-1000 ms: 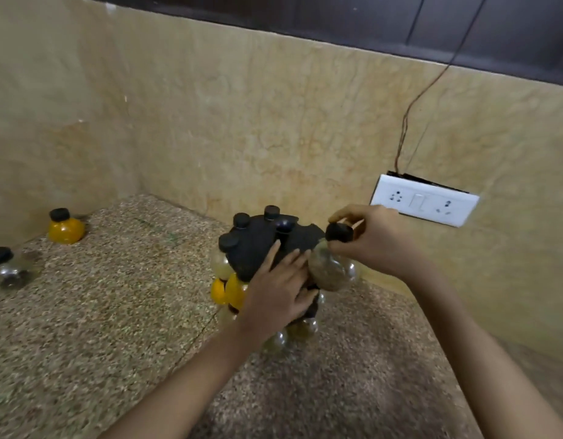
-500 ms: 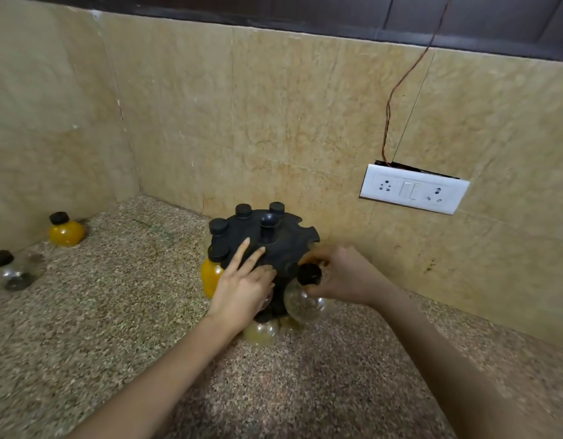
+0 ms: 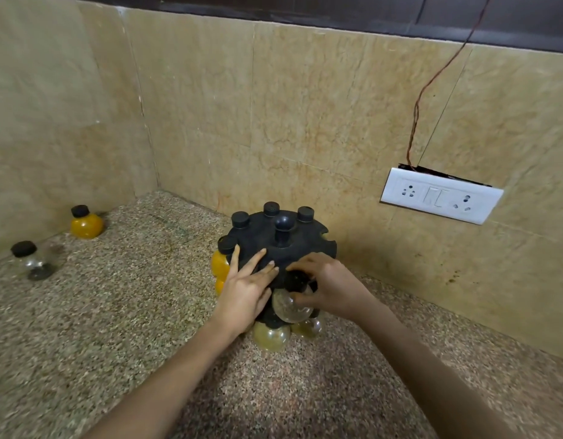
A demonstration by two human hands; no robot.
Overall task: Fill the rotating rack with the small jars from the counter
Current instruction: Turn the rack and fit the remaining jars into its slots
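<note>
Rotating rack (image 3: 261, 236) stands on the speckled counter (image 3: 131, 312), close to the corner of the tiled wall (image 3: 210, 106), and we have both hands on it. Our left hand (image 3: 246, 291) lies with its fingers straight and spread, pressing flat on the black top disc. Our right hand (image 3: 332, 289) is curled round a clear jar (image 3: 289, 307), thumb and fingers clamped by its black lid (image 3: 295, 280). That jar sits right at the near rim of the disc, touching the rack. Whether its neck is seated in a notch, we cannot tell.

Up top, four jar caps (image 3: 271, 209) poke through the disc along the far and left rim, around the centre knob (image 3: 283, 228). An orange-filled jar (image 3: 219, 264) hangs at the left edge, just beside our left fingers. Below our hands, two yellowish jars (image 3: 270, 335) show on the lower tier.

Out to the left, well apart from the rack, two more stand on the counter: an orange jar (image 3: 86, 223) near the wall, and a near-empty glass jar (image 3: 33, 263) nearer to us.

On the wall to the right is a white switchboard (image 3: 440, 198), with a thin wire (image 3: 416, 115) running up from it.
</note>
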